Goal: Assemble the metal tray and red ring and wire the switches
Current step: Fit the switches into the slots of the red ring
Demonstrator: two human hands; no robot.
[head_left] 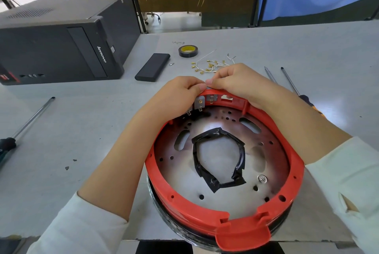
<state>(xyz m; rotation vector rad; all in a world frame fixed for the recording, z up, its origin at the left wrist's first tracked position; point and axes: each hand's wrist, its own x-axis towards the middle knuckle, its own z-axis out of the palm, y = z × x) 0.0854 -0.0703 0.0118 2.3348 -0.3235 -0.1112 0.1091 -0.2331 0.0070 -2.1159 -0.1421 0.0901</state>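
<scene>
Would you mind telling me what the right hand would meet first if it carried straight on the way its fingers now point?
The right hand points left along the red ring's far rim, so it would most likely meet the left hand's fingertips, which already look almost touching.

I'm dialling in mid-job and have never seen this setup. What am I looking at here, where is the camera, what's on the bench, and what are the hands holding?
There is no machine: a person works with bare hands, and the single picture comes from a camera on their head, looking down. In front sits a red ring seated on a round metal tray, with black tape around the tray's central opening. The left hand and right hand meet at the ring's far edge, above small metal switches, pinching something too small to identify. Further back on the table lie loose wires with brass terminals, a tape roll, a flat black box, screwdrivers and a computer case.
</scene>
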